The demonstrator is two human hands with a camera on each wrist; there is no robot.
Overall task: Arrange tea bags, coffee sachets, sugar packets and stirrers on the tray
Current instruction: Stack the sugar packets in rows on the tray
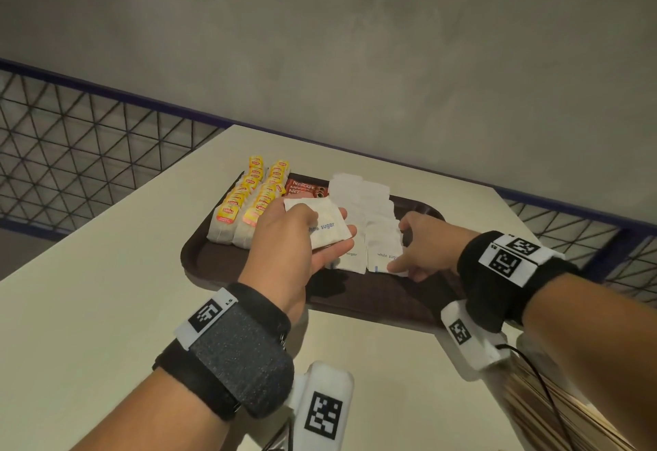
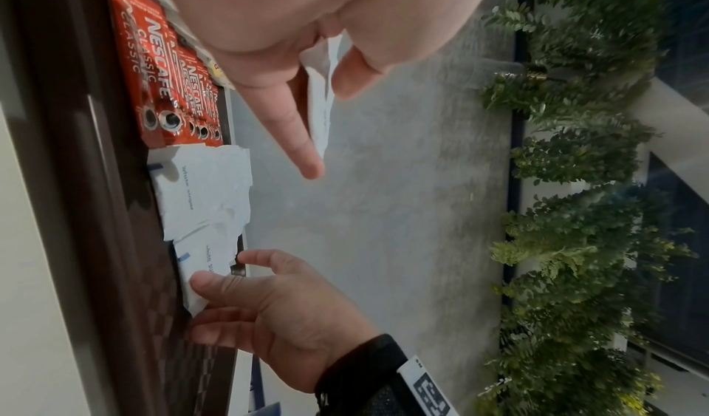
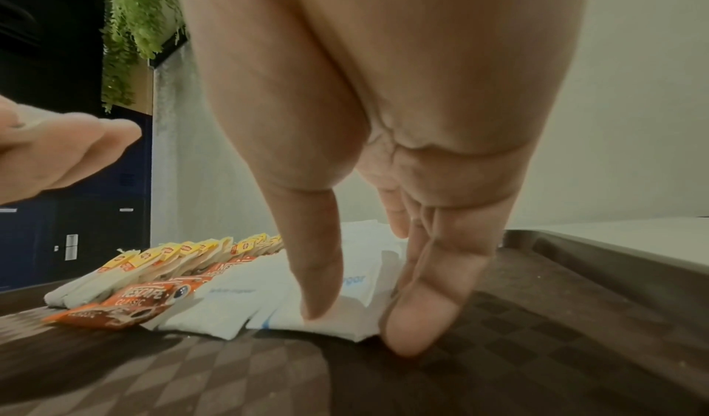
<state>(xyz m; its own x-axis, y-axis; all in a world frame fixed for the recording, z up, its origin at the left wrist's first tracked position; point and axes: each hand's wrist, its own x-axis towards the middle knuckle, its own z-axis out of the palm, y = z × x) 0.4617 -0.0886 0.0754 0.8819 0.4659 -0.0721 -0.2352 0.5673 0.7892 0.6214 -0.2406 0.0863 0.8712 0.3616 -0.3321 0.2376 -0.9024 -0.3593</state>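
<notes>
Over the tray [image 1: 213, 262]: left hand [image 1: 284, 237] held a sugar packet [image 1: 325, 228]; right hand [image 1: 425, 248], fingers extended, pressed on the sugar row [image 1: 382, 237] beside coffee sachets [image 1: 302, 187].

A pale cream table [image 1: 106, 273] carries everything here. Directly on its top sits a dark brown tray [image 1: 199, 258], lying under both hands and reaching out beyond the fingertips toward the wall. Near the right wrist, at the table's near edge, rests a bundle of thin wooden stirrers [image 1: 554, 411], partly hidden by the forearm and a black cable. To the left of the left hand the tabletop runs on bare.
</notes>
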